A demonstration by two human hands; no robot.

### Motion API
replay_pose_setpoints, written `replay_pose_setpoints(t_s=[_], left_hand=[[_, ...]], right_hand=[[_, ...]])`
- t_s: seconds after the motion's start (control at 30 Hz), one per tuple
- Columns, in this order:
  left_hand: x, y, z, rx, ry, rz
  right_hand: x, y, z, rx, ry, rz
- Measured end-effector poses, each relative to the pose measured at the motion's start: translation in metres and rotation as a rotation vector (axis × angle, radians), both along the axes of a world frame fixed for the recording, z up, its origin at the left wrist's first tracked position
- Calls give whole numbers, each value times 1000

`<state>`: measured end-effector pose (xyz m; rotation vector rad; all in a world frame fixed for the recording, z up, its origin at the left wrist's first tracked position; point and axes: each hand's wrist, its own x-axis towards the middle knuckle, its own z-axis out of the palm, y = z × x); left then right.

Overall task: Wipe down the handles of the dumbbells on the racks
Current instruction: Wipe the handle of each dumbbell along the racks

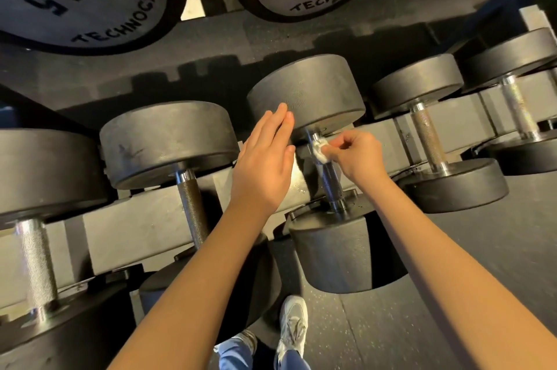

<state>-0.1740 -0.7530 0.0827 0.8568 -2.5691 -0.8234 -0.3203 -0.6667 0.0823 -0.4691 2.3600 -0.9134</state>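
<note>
right grip pinched on small white wipe at far end of middle dumbbell's handle, 3 o'clock of left grip. That one's flat, fingers straight, probably touching the far head. Risk: tiny wad snags on knurling, near end gets missed.

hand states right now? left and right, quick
Left hand: open, straight fingers at the dumbbell head, holding nothing.
Right hand: closed, pinching a white wipe against the dumbbell handle.
</note>
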Motion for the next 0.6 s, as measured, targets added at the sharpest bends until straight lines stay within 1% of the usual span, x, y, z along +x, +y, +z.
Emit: replay_pose_setpoints(t_s=[0.1,0.2,0.27,0.37,0.47,0.53,0.6], left_hand=[[-1,1,1,17,-16,-3],[-1,2,4,27,-24,2],[-1,2,5,21,-26,-1],[0,1,5,14,-30,-6],[0,1,6,12,-22,-6],[0,2,6,13,-29,-8],[0,2,6,12,-36,-9]], right_hand=[[-2,21,6,145,-75,136],[1,30,8,224,-60,214],[2,24,8,190,-35,184],[1,11,7,74,-4,96],[-2,10,5,46,-16,84],[-4,19,8,104,-62,150],[-5,30,10,244,-105,269]])
